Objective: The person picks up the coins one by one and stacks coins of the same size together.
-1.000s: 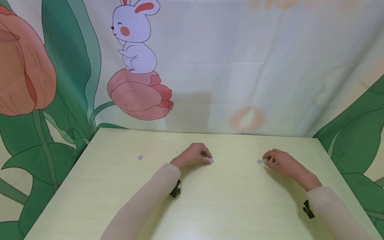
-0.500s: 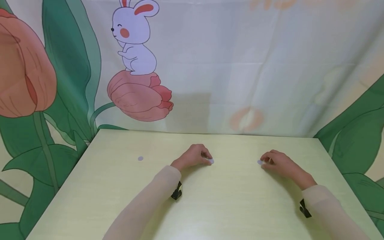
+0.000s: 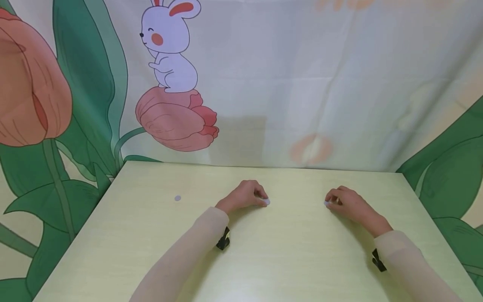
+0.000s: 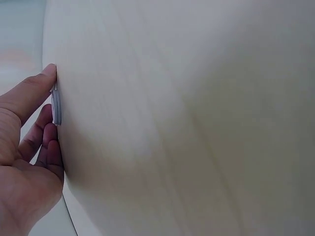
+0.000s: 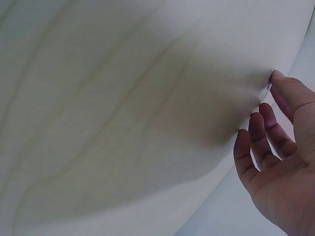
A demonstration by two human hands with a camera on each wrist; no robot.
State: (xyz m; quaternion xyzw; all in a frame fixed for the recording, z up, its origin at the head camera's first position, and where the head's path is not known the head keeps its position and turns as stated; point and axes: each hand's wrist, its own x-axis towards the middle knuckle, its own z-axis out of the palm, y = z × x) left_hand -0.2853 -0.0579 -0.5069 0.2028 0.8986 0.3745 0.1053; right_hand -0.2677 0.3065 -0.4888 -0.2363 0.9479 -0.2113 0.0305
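Note:
In the head view my left hand (image 3: 246, 194) is low over the table's far half, thumb and fingertips pinching a small pale round disc (image 3: 267, 202). From the left wrist, that disc (image 4: 56, 107) appears edge-on and thin, with a line along its rim, between the thumb (image 4: 30, 93) and the curled fingers. Further right, my right hand (image 3: 348, 203) has its thumb and index finger on either side of a second pale disc (image 3: 326, 203). Only a sliver of this disc (image 5: 269, 85) shows in the right wrist view, where the other fingertips (image 5: 241, 139) reach the tabletop.
A third pale disc (image 3: 177, 198) lies flat on the left part of the light wooden table (image 3: 264, 260). Behind the table's far edge hangs a curtain (image 3: 264, 84) printed with a rabbit, tulips and leaves. Both wrists carry dark straps below the cuffs.
My right hand has moved left to the disc beside it, and its thumb and index finger have closed on it. My left hand has kept its place.

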